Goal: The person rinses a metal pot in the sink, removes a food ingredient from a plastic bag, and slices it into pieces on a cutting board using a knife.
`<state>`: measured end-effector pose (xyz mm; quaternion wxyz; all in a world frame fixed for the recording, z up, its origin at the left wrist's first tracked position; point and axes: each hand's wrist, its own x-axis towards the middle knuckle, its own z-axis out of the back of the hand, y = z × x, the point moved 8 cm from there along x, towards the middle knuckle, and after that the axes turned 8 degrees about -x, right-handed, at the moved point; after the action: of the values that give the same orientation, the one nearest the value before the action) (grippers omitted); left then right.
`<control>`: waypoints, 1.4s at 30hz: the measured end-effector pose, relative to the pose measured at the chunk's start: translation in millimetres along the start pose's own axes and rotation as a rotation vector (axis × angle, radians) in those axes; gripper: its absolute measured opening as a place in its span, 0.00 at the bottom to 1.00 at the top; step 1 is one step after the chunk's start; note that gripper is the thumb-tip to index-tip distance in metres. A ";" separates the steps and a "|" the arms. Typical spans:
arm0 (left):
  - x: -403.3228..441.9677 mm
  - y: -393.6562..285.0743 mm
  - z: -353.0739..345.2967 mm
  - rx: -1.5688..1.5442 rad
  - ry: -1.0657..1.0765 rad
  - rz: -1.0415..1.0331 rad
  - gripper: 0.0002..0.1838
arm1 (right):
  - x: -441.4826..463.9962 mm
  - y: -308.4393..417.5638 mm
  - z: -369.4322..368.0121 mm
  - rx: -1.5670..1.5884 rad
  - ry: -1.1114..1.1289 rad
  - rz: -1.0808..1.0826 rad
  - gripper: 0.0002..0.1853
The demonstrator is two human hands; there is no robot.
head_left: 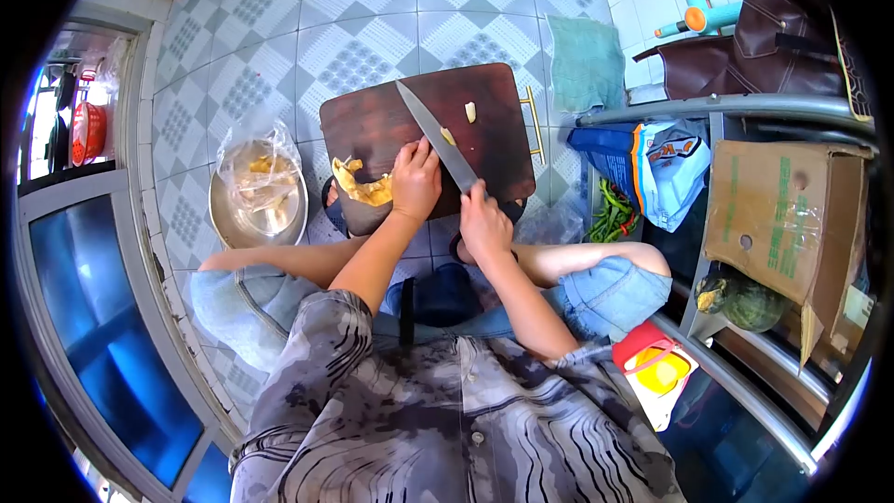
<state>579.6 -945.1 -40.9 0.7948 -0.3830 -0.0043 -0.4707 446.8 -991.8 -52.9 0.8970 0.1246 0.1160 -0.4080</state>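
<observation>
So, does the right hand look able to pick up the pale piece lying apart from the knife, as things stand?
Probably not directly: the right hand holds the knife. Otherwise, the way over the cutting board to the pale piece looks free.

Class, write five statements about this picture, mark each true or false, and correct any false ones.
1. The right hand holds a knife with a long silvery metal blade. True.
2. The dark reddish-brown, wooden-looking board is circular. False: it is roughly rectangular with rounded corners.
3. A crumpled clear plastic bag sits in the rounded silvery metal bowl. True.
4. Slender green peppers lie on the board. False: they are off to its right.
5. A brown, boxy cardboard carton is left of the board. False: it is on the right.
</observation>
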 end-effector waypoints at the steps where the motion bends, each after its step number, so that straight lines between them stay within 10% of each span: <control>1: 0.0 -1.0 0.4 -0.013 -0.004 -0.008 0.18 | -2.1 -1.9 -0.6 -0.003 0.001 0.005 0.24; 42: 2.9 -0.9 2.6 -0.011 -0.058 -0.005 0.19 | -0.2 -4.0 2.8 0.025 -0.038 0.021 0.23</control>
<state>581.5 -945.9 -37.5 0.7910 -0.4008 -0.0256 -0.4615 443.9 -995.1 -50.7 0.9016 0.1296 0.0926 -0.4021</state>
